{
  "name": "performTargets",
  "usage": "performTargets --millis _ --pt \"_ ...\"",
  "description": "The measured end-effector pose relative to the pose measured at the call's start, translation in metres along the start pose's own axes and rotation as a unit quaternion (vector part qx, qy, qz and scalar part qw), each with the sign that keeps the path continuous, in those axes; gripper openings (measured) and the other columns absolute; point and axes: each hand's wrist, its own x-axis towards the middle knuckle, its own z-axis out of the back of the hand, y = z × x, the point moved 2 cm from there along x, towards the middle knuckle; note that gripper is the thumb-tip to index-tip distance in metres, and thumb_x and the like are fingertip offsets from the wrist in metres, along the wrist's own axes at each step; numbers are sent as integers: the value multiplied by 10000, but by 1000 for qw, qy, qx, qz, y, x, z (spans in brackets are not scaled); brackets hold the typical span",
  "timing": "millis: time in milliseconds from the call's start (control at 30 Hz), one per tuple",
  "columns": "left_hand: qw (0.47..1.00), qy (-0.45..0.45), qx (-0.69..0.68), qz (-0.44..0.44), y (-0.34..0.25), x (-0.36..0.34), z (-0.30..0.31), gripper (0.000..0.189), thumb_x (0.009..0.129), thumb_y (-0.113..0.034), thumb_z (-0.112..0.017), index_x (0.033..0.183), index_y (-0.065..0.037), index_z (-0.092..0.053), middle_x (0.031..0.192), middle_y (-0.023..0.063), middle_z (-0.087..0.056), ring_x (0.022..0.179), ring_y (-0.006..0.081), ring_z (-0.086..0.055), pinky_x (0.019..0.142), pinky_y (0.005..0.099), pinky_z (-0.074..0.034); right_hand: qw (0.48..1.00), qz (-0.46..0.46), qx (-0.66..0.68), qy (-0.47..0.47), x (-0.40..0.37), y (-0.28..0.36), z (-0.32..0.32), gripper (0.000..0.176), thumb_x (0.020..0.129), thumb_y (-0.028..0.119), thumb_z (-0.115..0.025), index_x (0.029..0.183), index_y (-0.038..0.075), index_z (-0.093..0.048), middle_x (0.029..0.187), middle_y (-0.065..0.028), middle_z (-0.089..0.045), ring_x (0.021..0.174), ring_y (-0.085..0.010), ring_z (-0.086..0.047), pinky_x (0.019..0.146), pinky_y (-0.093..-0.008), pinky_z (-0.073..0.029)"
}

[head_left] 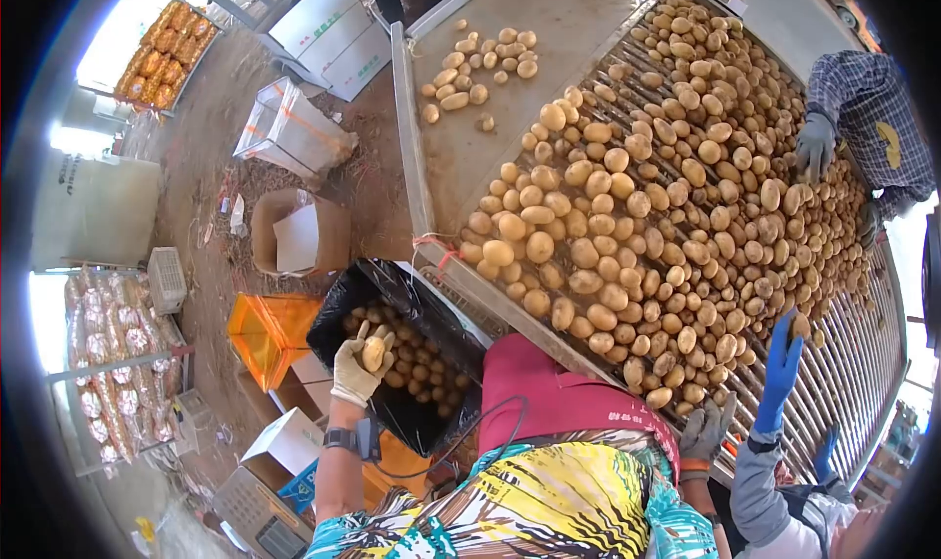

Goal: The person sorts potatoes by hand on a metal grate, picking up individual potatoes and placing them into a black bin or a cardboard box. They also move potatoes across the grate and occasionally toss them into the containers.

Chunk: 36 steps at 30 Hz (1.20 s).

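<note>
My left hand [359, 373], in a pale work glove, is closed around a potato [372, 354]. It is above a crate lined with black plastic [338, 286], and several potatoes [420, 368] lie inside the crate. At the near edge of the sorting table, my right hand [708, 430] wears a grey glove. Its fingers point up toward the loose potatoes [627, 255] and look spread, with nothing visible in them. Potatoes cover much of the slatted rollers [828, 363].
Across the table, a co-worker's gloved hand [815, 145] touches potatoes. A blue-gloved hand [779, 373] of another person is at the right. Left of me are an orange crate [270, 333], a cardboard box [328, 235] and a clear-lined bin [294, 137]. A scale [260, 520] stands lower left.
</note>
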Motion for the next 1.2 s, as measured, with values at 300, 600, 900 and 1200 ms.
performTargets --millis 300,600,900,1200 --pt "671 -70 487 -555 1 53 -172 629 1009 -146 -544 1574 -1 -308 1626 122 -324 1495 240 -281 1239 371 -169 528 -234 816 -21 -124 25 132 311 983 164 -533 1229 -12 -606 1535 -345 -369 1405 -489 -415 1163 -494 -360" --pt "165 548 662 -483 218 29 -377 547 937 -299 -639 1418 -79 -503 1385 133 -552 1263 298 -545 1075 477 -422 502 -282 817 23 -126 15 136 326 941 169 -577 1204 -22 -600 1516 -334 -396 1383 -489 -440 1155 -494 -376" --pt "126 458 806 -352 130 91 -397 777 842 -570 -677 1432 -92 -511 1510 164 -480 1418 352 -421 1192 530 -258 470 -314 824 31 -124 16 136 270 880 113 -624 1128 7 -633 1506 -319 -421 1346 -471 -488 1125 -474 -421" --pt "300 296 752 -506 42 168 -427 661 908 -226 -696 1491 -51 -438 1552 214 -416 1420 337 -444 1169 477 -350 441 -324 835 57 -123 11 136 278 886 101 -621 1136 -20 -623 1503 -322 -418 1345 -464 -490 1120 -476 -427"
